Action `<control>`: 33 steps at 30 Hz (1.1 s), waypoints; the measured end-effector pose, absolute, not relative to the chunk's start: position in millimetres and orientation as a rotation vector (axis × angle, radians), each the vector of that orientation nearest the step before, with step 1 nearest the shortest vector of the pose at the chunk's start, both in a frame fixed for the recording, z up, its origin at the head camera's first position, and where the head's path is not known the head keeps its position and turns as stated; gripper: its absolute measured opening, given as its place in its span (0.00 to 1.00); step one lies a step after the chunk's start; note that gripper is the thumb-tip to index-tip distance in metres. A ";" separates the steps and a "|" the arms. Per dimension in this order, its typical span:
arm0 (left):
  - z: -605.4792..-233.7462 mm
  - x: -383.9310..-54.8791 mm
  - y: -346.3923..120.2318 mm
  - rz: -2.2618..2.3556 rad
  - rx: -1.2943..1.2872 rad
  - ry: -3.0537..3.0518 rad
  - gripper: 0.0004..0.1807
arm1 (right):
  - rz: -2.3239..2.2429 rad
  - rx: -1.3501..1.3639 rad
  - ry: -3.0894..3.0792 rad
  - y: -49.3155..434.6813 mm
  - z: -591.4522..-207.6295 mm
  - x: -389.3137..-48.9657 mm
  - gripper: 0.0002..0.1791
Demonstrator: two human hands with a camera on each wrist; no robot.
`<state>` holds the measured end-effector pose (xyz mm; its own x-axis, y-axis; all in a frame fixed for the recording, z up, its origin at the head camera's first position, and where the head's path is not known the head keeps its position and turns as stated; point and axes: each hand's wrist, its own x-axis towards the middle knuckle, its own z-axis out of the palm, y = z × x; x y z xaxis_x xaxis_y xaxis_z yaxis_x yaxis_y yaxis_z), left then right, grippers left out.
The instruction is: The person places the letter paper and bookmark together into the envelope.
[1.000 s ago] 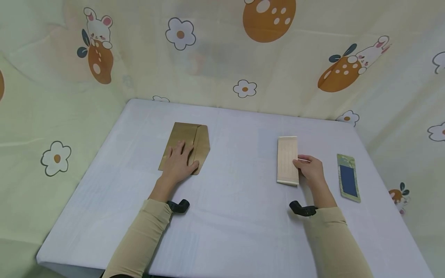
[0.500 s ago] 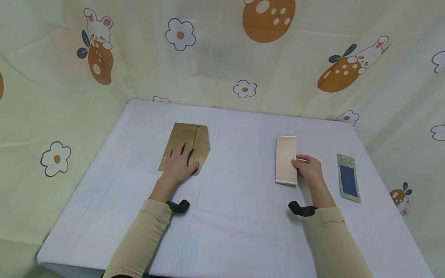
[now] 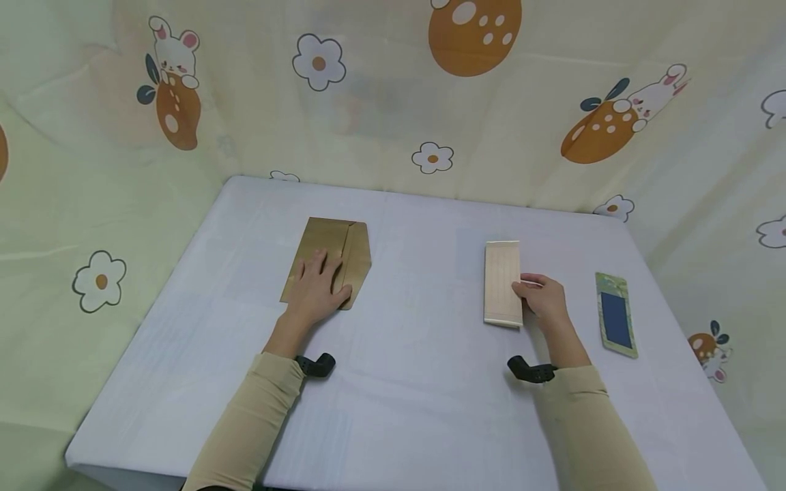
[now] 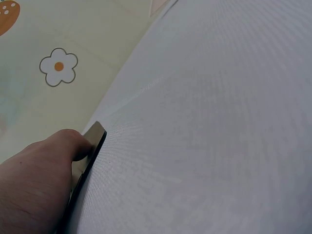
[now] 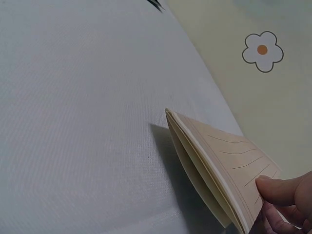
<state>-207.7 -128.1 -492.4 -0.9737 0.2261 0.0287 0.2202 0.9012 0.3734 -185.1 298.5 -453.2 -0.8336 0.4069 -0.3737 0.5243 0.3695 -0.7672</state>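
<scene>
A brown paper envelope (image 3: 325, 235) lies on the left part of the table, its flap pointing right. My left hand (image 3: 314, 294) rests on it with the fingers spread. In the left wrist view, the thumb lies at the edge of the envelope (image 4: 96, 131). My right hand (image 3: 545, 300) pinches the right edge of a folded sheet of cream lined paper (image 3: 502, 283). Several layers of this folded paper (image 5: 224, 156) show in the right wrist view, tilted with a shadow beneath. The thumb is on top and the fingers are underneath.
A narrow green card with a dark blue panel (image 3: 616, 317) lies to the right of the right hand. White cloth covers the table (image 3: 417, 382). Behind it and at both sides hangs a pale yellow curtain (image 3: 381, 109) printed with flowers and rabbits.
The right hand has shifted slightly left, taking the folded paper with it. The left hand and the envelope have stayed in place.
</scene>
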 end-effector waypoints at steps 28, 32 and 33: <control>-494.6 -208.4 -128.8 0.614 0.368 3.062 0.37 | -1.468 0.853 2.484 287.7 -457.6 -188.9 0.27; -494.0 -208.5 -128.3 0.616 0.361 3.054 0.37 | -1.471 0.866 2.464 285.3 -456.4 -189.5 0.27; -493.6 -208.3 -128.3 0.622 0.361 3.053 0.37 | -1.470 0.872 2.460 284.9 -456.1 -189.7 0.27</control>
<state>-208.3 -128.3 -493.6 -0.9735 0.2251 0.0410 0.2232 0.8949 0.3865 -189.7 284.9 -456.1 -0.8208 0.4040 -0.4039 0.5470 0.3522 -0.7594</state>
